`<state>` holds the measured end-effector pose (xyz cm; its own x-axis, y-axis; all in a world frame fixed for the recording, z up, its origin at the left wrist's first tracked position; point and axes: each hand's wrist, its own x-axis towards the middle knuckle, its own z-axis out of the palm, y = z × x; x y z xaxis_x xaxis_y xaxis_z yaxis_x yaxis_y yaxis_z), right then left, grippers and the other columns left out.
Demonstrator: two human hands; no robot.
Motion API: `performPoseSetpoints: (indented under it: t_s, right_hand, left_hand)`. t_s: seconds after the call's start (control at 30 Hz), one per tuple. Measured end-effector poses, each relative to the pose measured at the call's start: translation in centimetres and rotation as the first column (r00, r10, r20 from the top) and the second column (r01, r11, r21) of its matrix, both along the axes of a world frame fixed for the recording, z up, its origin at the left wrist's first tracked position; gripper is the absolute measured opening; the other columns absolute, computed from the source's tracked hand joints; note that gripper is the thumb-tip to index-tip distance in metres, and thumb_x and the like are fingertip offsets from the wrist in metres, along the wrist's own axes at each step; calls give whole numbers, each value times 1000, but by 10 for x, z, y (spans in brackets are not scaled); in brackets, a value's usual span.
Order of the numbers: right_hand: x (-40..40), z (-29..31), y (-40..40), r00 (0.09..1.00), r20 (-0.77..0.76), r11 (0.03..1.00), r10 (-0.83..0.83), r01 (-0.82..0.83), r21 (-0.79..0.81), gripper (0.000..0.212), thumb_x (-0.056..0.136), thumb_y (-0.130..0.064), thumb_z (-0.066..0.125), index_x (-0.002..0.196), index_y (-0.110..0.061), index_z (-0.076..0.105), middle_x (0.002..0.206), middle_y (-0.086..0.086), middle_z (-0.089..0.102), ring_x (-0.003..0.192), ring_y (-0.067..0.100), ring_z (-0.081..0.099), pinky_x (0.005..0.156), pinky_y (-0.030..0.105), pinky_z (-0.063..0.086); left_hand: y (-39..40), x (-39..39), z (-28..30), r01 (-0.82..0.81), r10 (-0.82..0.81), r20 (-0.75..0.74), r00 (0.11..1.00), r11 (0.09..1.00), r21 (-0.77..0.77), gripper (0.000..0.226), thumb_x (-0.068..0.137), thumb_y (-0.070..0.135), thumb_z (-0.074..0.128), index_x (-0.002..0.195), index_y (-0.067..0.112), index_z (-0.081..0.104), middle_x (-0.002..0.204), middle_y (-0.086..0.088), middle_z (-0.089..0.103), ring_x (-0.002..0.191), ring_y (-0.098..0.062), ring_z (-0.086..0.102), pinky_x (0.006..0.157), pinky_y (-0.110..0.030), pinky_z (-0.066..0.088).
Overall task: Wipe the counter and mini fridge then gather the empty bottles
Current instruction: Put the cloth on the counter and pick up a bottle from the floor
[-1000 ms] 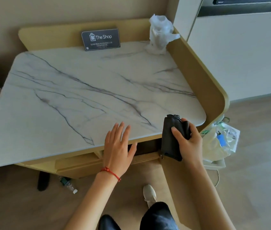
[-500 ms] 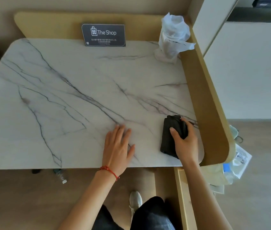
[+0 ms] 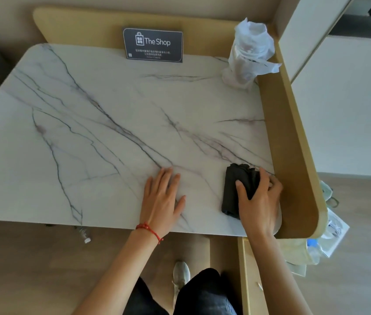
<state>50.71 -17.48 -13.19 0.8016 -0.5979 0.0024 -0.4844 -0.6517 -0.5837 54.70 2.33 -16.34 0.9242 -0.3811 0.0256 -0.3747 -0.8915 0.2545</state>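
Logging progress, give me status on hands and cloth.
Right hand gripping black cloth on counter. Left hand flat, empty. Bagged item standing far right corner.

Your marble bench (image 3: 111, 137)
On it you have a dark cloth (image 3: 233, 189) near the right front corner, a sign (image 3: 153, 45) at the back, a white bag (image 3: 248, 53) back right

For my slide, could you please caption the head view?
Right hand presses a black cloth onto the marble counter; left hand rests flat.
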Motion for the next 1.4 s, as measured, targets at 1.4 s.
performPoseSetpoints:
  t_s: [1.4]
  right_hand:
    - [-77, -42, 474, 177, -192, 150, 965, -977, -149, 44, 91, -37, 45, 128, -13, 43, 131, 15, 51, 118, 31, 49, 97, 47, 40]
  left_hand:
    - [453, -271, -34, -851, 851, -7, 525, 525, -8, 52, 85, 36, 39, 126, 5, 46, 131, -21, 52, 124, -31, 36, 99, -45, 28]
